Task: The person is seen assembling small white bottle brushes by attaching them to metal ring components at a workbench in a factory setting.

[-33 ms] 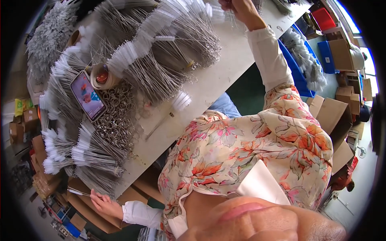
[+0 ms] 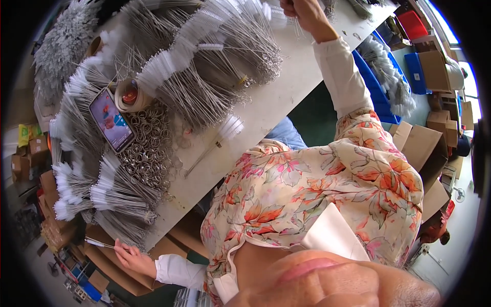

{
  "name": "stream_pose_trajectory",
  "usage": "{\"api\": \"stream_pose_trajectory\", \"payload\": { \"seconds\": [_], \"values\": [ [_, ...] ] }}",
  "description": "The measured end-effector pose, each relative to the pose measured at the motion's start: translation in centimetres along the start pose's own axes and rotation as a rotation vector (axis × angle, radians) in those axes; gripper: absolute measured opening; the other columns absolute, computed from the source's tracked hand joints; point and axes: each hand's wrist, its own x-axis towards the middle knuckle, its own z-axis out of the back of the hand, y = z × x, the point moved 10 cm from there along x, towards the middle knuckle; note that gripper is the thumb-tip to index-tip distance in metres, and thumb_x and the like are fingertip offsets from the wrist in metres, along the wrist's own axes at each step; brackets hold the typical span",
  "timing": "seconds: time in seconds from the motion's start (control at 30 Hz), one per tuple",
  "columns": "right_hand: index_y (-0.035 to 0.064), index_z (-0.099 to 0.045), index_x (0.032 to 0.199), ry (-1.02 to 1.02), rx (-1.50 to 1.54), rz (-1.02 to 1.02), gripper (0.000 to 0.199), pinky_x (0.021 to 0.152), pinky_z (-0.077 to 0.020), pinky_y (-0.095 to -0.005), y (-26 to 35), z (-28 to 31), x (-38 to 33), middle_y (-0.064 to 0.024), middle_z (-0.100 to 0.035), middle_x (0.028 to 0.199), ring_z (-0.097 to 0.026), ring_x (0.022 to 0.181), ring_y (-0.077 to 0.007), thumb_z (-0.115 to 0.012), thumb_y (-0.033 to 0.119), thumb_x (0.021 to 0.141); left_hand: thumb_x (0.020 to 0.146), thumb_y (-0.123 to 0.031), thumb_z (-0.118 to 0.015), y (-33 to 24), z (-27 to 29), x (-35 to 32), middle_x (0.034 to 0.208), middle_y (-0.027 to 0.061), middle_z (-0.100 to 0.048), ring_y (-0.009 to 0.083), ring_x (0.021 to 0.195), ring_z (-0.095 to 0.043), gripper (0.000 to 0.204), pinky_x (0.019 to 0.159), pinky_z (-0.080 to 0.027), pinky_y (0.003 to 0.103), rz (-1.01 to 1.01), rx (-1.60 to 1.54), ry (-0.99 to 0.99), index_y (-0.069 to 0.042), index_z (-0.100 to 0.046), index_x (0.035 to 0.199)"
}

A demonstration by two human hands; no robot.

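Observation:
My left hand (image 2: 134, 259), at the lower left beyond the table edge, pinches thin wire-handled brushes (image 2: 98, 242) whose white bristled ends point left. How many it holds is unclear. At the top, my right hand (image 2: 305, 14) is over the far part of the table with its fingers curled in; the picture's edge cuts off what they may grip. Between the hands lie large bundles of white-bristled wire brushes (image 2: 199, 87), their looped ends toward me. A few loose brushes (image 2: 214, 146) rest near the table's front edge. Beside them is a heap of metal rings (image 2: 148, 146).
A lit phone (image 2: 111, 122) leans by a cardboard roll (image 2: 129, 96) with something red inside. More brushes fill a blue crate (image 2: 381, 77) at the right. Cardboard boxes (image 2: 422, 148) stand behind it, and an open carton (image 2: 115, 268) sits below my left hand.
My right hand and forearm have shifted very slightly. The left hand stays nearly in place, still holding the brushes.

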Motion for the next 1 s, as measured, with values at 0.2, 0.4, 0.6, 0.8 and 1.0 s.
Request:
{"api": "stream_pose_trajectory", "payload": {
  "seconds": [0.2,0.4,0.6,0.8,1.0],
  "values": [
    [0.0092,-0.069,0.093,0.143,-1.153,0.793,0.023,0.056,-0.0484,-0.0301,0.7,-10.8,-8.1,-0.0048,-0.066,0.079,-0.063,0.065,-0.0194,-0.068,0.026,0.077,0.095,-0.024,-0.047,1.1,-2.3,-0.8,0.071,-0.0017,-0.040,0.0031,0.052,-0.027,0.033,0.043,-0.021,0.017,0.042,-0.059,0.083,0.004,-0.055,0.110],
    [0.0110,-0.070,0.089,0.251,-1.493,0.499,0.022,0.059,-0.0499,-0.0318,-3.1,-12.3,-5.3,-0.0039,-0.067,0.078,-0.063,0.065,-0.0228,-0.067,0.029,0.076,0.095,-0.023,-0.048,2.7,-2.1,-2.1,0.073,-0.0012,-0.041,0.0034,0.056,-0.026,0.032,0.045,-0.020,0.017,0.081,-0.113,0.073,0.005,-0.056,0.107],
    [0.0040,-0.070,0.075,0.424,-0.961,0.460,0.020,0.056,-0.0462,-0.0299,-0.8,-13.8,0.2,-0.0066,-0.064,0.063,-0.057,0.057,-0.0137,-0.073,0.024,0.070,0.095,-0.024,-0.047,4.2,-1.2,-3.6,0.073,-0.0010,-0.042,0.0034,0.057,-0.028,0.032,0.045,-0.022,0.017,0.129,-0.119,0.037,0.004,-0.057,0.107],
    [0.0053,-0.064,0.079,0.201,-0.552,0.377,0.023,0.053,-0.0408,-0.0244,6.2,-15.3,2.6,0.0032,-0.053,0.059,-0.046,0.052,-0.0094,-0.057,0.026,0.088,0.094,-0.020,-0.047,4.2,-3.6,-4.2,0.073,-0.0027,-0.039,0.0041,0.058,-0.032,0.028,0.049,-0.026,0.017,0.044,-0.506,0.109,0.004,-0.057,0.105],
    [0.0011,-0.060,0.100,0.933,0.233,0.137,0.027,0.079,-0.0503,-0.0308,4.9,-27.7,-10.6,-0.0090,-0.061,0.098,-0.060,0.089,-0.0173,-0.050,0.025,0.092,0.094,-0.013,-0.046,-3.8,-13.8,-8.7,0.067,-0.0027,-0.043,0.0022,0.051,-0.034,0.024,0.043,-0.028,0.017,-0.135,-0.408,0.380,0.002,-0.058,0.108]
  ]
}}
